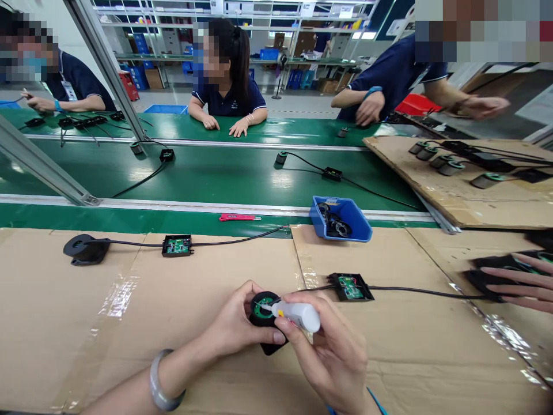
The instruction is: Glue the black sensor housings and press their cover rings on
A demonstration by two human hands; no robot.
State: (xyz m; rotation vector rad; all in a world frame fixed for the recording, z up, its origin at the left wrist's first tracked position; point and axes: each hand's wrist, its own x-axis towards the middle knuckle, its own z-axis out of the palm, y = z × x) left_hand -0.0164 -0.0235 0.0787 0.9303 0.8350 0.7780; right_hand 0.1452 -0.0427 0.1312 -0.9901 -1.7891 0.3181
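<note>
My left hand (242, 323) is closed round a black round housing (270, 347) with a green circuit board in its open top. In my right hand (332, 351) is a small white squeeze bottle (302, 316), tilted so that its thin nozzle points at the green board; whether the tip touches it I cannot tell. A black cable runs right from behind my hands to an open black box with a green circuit board (351, 287). Farther left lies a similar black housing (86, 249), cabled to another open black box with a board (177, 246).
Brown cardboard covers the bench. Beyond it are a blue bin (341, 219) of black parts, a red utility knife (239, 217) and a green conveyor (224, 173) carrying cabled parts. Another person's hand (518, 279) rests at the right. Several people sit or stand across the line.
</note>
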